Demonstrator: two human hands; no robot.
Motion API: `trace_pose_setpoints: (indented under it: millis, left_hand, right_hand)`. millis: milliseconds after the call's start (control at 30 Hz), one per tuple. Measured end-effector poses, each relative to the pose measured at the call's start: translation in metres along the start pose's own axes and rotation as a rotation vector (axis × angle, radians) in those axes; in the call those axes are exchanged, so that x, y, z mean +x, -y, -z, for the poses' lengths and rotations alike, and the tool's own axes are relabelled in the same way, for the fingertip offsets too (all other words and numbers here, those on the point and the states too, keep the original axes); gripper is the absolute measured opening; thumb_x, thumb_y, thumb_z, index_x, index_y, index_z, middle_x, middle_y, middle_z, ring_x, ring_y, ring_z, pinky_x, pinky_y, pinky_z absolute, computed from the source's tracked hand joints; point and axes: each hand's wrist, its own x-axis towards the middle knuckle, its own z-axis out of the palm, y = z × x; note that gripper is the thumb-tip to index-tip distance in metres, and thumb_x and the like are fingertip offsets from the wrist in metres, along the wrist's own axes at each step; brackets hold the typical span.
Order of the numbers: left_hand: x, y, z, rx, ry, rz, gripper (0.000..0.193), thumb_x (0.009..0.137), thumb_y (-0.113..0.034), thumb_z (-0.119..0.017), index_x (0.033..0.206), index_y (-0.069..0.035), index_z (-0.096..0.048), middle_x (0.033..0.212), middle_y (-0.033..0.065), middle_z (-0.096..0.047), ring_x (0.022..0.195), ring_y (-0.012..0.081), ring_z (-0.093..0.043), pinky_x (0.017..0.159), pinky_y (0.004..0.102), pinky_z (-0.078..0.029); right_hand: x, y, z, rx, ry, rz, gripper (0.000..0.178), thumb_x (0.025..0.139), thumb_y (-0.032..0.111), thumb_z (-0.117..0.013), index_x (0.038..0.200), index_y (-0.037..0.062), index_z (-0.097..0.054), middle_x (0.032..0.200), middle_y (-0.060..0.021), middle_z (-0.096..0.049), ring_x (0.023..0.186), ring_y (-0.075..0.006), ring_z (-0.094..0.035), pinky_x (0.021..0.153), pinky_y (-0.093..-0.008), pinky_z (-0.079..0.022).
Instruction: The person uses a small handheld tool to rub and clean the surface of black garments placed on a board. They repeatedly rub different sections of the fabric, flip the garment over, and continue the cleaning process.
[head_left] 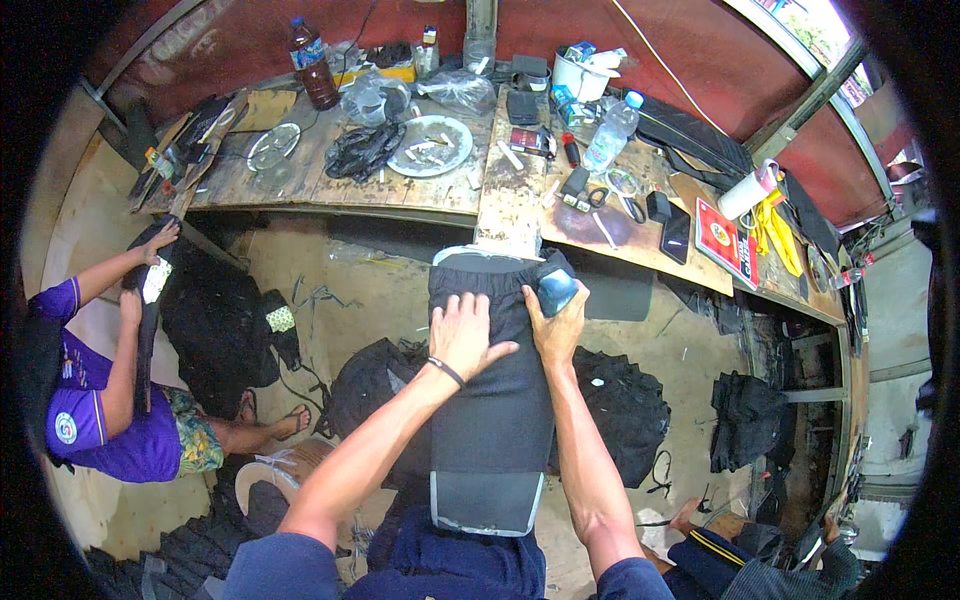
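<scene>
A black cloth garment (490,400) with a gathered elastic waistband is drawn over a long board running from my lap toward the workbench. The board's pale rounded tip (490,252) shows past the waistband, and a light edge frames its near end. My left hand (462,335) lies on the cloth near the waistband, fingers stretched out and thumb apart. Beside the garment's right edge, my right hand (556,325) is wrapped round a dark rounded thing with a shiny blue face (557,291). Its kind I cannot make out.
The wooden workbench (300,190) ahead bears a round metal tray (430,146), bottles, a phone (676,234) and a red booklet (727,240). Black cloth heaps (620,405) lie on the floor. A co-worker in purple (90,390) handles a dark strip at left; another person (740,555) sits lower right.
</scene>
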Motion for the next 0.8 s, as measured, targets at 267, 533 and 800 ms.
trace_pose_setpoints:
  millis: [267,533,800]
  left_hand:
    - [0.035,0.030,-0.003,-0.298,0.852,0.064,0.092,0.091,-0.082,-0.065,0.101,0.008,-0.079,0.103,0.0254,-0.080,0.101,0.0383,-0.078,0.092,0.0484,-0.059]
    - [0.013,0.046,-0.016,-0.819,0.910,0.147,0.059,0.107,-0.054,-0.067,0.091,0.002,-0.074,0.075,0.0027,-0.066,0.075,0.0135,-0.058,0.075,0.0372,-0.051]
    - [0.020,0.070,-0.010,-1.001,0.644,0.216,0.048,0.089,-0.042,-0.091,0.105,-0.004,-0.067,0.094,0.0057,-0.074,0.093,0.0157,-0.067,0.080,0.0377,-0.053]
  right_hand:
    - [-0.004,0.003,-0.002,0.000,-0.019,0.007,0.080,0.083,0.040,-0.096,0.134,-0.0054,-0.053,0.121,-0.0305,-0.065,0.113,-0.0504,-0.064,0.099,-0.0543,-0.052]
    - [-0.006,-0.001,-0.002,0.052,-0.014,0.029,0.082,0.083,0.040,-0.096,0.134,-0.0055,-0.052,0.120,-0.0321,-0.065,0.113,-0.0511,-0.064,0.099,-0.0551,-0.052]
    - [-0.003,-0.011,-0.003,0.149,0.072,-0.127,0.091,0.087,0.043,-0.094,0.145,-0.0044,-0.042,0.124,-0.0347,-0.066,0.113,-0.0487,-0.067,0.100,-0.0527,-0.053]
